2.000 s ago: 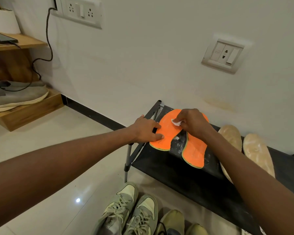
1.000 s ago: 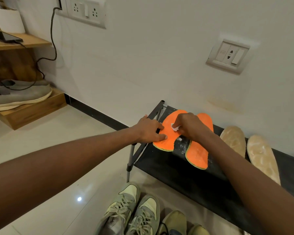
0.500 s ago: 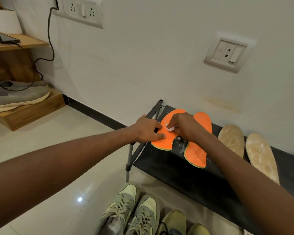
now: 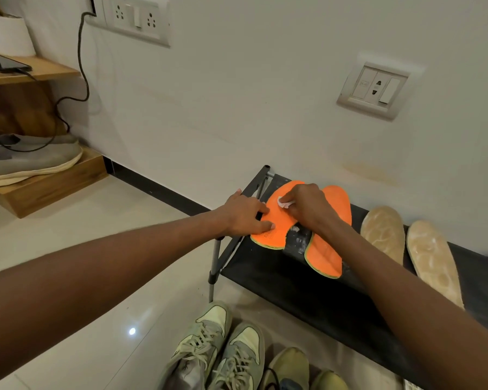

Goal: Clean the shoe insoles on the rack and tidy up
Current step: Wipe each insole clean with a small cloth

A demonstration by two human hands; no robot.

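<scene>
left hand [image 4: 244, 213]: flat, pinning orange insole [image 4: 276, 223] on rack [image 4: 307, 294] | right hand [image 4: 307, 206]: pinching white wipe [image 4: 283, 203] against same insole | second orange insole [image 4: 326, 254] beside it

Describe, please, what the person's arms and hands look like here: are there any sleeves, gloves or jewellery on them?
Both forearms are bare as far up as the frame shows: no sleeve shows anywhere. The left hand and the right hand wear no gloves, and no watch, bracelet or ring can be seen. The fingernails look short and unpainted. No markings are visible on either arm.
</scene>
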